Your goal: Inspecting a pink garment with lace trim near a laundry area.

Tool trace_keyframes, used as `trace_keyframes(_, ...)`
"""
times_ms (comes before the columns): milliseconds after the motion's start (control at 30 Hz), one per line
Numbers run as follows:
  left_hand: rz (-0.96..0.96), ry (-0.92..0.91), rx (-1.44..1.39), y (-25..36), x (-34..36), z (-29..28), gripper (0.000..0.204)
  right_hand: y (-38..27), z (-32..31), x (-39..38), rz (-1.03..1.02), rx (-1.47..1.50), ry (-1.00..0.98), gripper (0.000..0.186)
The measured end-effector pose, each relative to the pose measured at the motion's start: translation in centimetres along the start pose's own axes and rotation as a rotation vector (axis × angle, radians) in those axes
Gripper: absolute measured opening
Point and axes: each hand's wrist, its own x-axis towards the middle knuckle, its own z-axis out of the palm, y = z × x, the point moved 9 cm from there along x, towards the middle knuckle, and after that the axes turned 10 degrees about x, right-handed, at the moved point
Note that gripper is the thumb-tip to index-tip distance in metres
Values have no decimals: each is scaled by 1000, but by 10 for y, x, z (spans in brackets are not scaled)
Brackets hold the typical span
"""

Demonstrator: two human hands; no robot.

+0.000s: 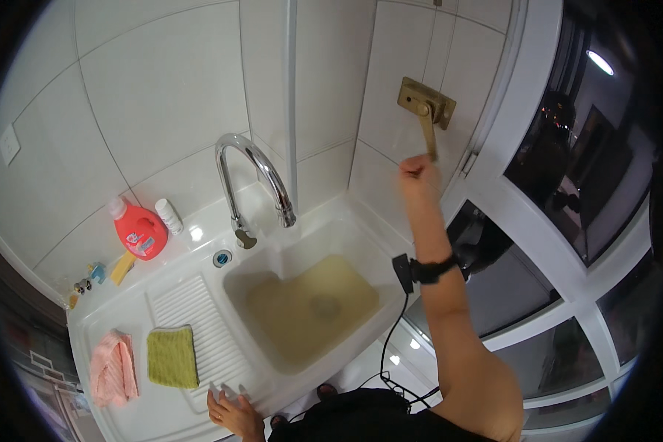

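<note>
My right hand [420,174] is raised to the wall and closed round the lower end of a brass-coloured hand crank [428,132]. The crank hangs from a brass wall plate [423,102]; the hand is a little blurred. Down at the front edge of the white sink counter [272,387], my left hand [234,414] rests with its fingers apart, holding nothing. Just beyond it lie a folded green cloth [173,357] and the ribbed washboard [199,317]. A crumpled pink cloth [113,370] sits farther left.
Cloudy yellowish water [313,302] stands in the basin, under a curved chrome faucet [261,158]. Along the back are a red detergent jug [139,230], a white bottle [169,216] and a yellow sponge [122,268]. White-framed windows [527,243] run along the right. A black cable [384,353] hangs from my right wrist strap [423,271].
</note>
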Motion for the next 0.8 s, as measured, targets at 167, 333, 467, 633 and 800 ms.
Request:
trace_keyframes(167, 15, 85, 148, -5, -6, -27, 51, -7, 124, -33, -27, 98, -355, 23)
trace_keyframes(333, -25, 109, 153, -9, -9, -28, 50, 93, 168, 34, 198, -119, -452, 19)
trace_keyframes(467, -41, -41, -66, -10, -3, -8, 40, 134, 66, 63, 334, -223, -67, 15)
trace_keyframes(633, -38, -27, -26, -12, 1, -8, 37, 44, -22, 41, 172, -162, -152, 22)
trace_keyframes(800, -29, -50, -8, -14, 2, -10, 36, -23, 71, -1, -75, -150, -378, 13)
